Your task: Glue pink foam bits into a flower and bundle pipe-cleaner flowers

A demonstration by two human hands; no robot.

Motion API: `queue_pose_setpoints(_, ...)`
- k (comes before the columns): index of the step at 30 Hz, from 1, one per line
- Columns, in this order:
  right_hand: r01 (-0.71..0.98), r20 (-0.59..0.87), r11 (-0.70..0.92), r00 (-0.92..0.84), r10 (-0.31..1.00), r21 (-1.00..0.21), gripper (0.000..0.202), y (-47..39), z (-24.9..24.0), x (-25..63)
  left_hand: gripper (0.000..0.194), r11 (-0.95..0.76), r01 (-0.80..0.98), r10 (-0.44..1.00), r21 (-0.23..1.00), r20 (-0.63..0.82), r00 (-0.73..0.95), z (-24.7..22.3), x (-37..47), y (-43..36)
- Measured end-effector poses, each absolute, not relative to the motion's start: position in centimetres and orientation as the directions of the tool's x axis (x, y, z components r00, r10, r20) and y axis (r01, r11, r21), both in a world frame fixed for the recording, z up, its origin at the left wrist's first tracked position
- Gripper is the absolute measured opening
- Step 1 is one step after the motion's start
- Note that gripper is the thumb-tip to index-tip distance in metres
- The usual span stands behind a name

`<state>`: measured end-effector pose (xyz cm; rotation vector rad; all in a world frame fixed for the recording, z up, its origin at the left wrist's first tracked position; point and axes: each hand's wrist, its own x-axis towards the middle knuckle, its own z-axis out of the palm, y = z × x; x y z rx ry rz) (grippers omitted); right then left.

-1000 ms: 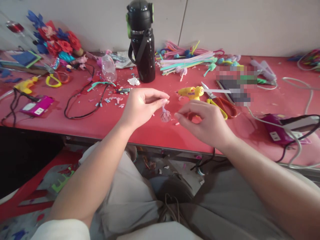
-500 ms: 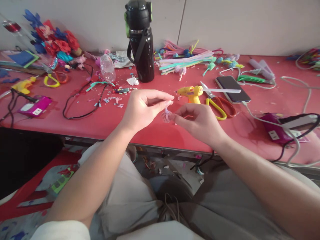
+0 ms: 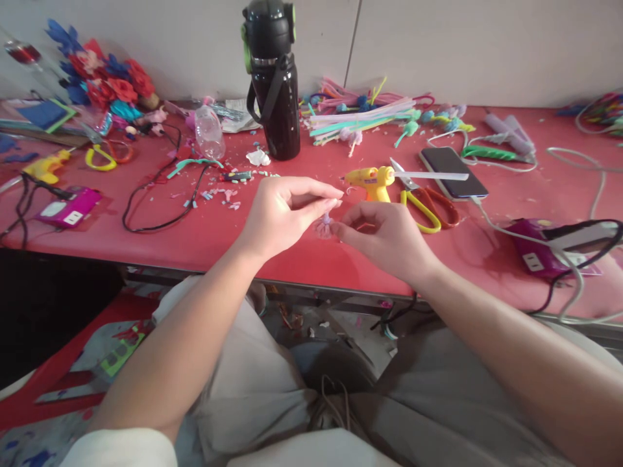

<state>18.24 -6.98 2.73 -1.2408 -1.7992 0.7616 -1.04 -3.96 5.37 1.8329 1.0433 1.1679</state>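
A small pale purple pipe-cleaner piece with looped or fringed ends (image 3: 323,226) hangs between my two hands above the table's front part. My left hand (image 3: 287,211) is closed in a pinch at the top of this piece, with thumb and forefinger nearly together. From the other side, my right hand (image 3: 389,237) pinches its edge with thumb and fingers, which partly hide it. Just beyond my right hand lies a yellow glue gun (image 3: 372,181) with a white glue stick in its back. Scissors with yellow and red handles (image 3: 423,204) lie beside the glue gun.
On the red table (image 3: 292,266) stand a black bottle (image 3: 277,97) and a clear plastic bottle (image 3: 210,133). Pipe cleaners (image 3: 365,123) lie at the back. A phone (image 3: 452,172), purple power strips (image 3: 540,250) and loose cables are to the right. Scraps are scattered left.
My left hand has shifted very slightly to the right, its fingertips nearer my right hand. My right hand and the purple piece have hardly moved.
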Motion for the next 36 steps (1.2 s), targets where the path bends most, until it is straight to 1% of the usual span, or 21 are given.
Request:
queue_pose_setpoints(3,0.427,0.248,0.301,-0.177,0.953,-0.853,0.029,-7.0,3.2,18.1,0.010,-0.414,0.239,0.898,0.878,0.351,0.267,5.3,-1.2,-3.7)
queue_pose_setpoints(6,0.478,0.205,0.286,-0.214,0.955,-0.831,0.027,-6.8,4.0,19.2,0.013,-0.392,0.258,0.908,0.883,0.326,0.262,5.1,-1.7,-3.1)
queue_pose_setpoints(8,0.588,0.133,0.262,-0.253,0.958,-0.766,0.031,-6.4,4.3,20.9,0.013,-0.385,0.267,0.912,0.883,0.321,0.255,4.9,-2.0,-2.6)
queue_pose_setpoints(10,0.734,0.042,0.223,-0.257,0.965,-0.642,0.043,-5.8,4.2,23.1,0.013,-0.389,0.267,0.912,0.882,0.326,0.250,4.7,-2.3,-2.2)
queue_pose_setpoints(12,0.833,0.042,0.190,-0.198,0.979,-0.519,0.055,-5.0,3.7,25.3,0.014,-0.381,0.271,0.915,0.884,0.318,0.249,4.5,-2.5,-1.8)
queue_pose_setpoints(14,0.885,0.105,0.147,-0.112,0.988,-0.442,0.059,-4.2,3.0,26.8,0.016,-0.358,0.281,0.922,0.891,0.290,0.255,4.4,-2.6,-1.6)
queue_pose_setpoints(17,0.919,0.158,0.045,0.019,0.987,-0.392,0.060,-3.2,2.2,27.2,0.018,-0.338,0.284,0.927,0.897,0.266,0.263,4.3,-2.7,-1.4)
queue_pose_setpoints(20,0.928,0.133,-0.060,0.116,0.984,-0.367,0.058,-2.4,1.9,25.9,0.020,-0.349,0.254,0.925,0.902,0.288,0.246,4.1,-2.8,-1.1)
queue_pose_setpoints(21,0.925,0.115,-0.067,0.118,0.986,-0.374,0.055,-2.1,1.7,25.4,0.022,-0.348,0.242,0.926,0.905,0.293,0.237,4.0,-2.9,-1.0)
queue_pose_setpoints(23,0.904,0.100,-0.035,0.085,0.991,-0.427,0.048,-1.3,1.2,24.6,0.029,-0.339,0.231,0.932,0.912,0.292,0.215,3.9,-3.0,-0.8)
queue_pose_setpoints(25,0.856,0.120,0.016,0.054,0.991,-0.516,0.044,-0.6,0.4,24.0,0.035,-0.328,0.238,0.938,0.914,0.286,0.197,3.8,-3.0,-0.6)
queue_pose_setpoints(27,0.779,0.137,0.051,0.046,0.990,-0.625,0.038,-0.1,-0.3,23.7,0.037,-0.321,0.248,0.942,0.914,0.279,0.187,3.8,-3.1,-0.5)
queue_pose_setpoints(30,0.664,0.102,0.031,0.069,0.992,-0.747,0.026,0.0,-1.0,23.2,0.030,-0.324,0.266,0.943,0.908,0.285,0.174,3.9,-3.1,-0.5)
queue_pose_setpoints(34,0.548,0.027,-0.027,0.090,0.996,-0.836,0.022,-1.0,-1.3,23.0,0.019,-0.341,0.294,0.939,0.893,0.312,0.143,4.0,-3.3,-0.5)
queue_pose_setpoints(36,0.442,0.023,0.000,0.046,0.999,-0.897,0.020,-1.7,-1.3,23.0,0.016,-0.345,0.303,0.938,0.888,0.321,0.128,3.9,-3.4,-0.4)
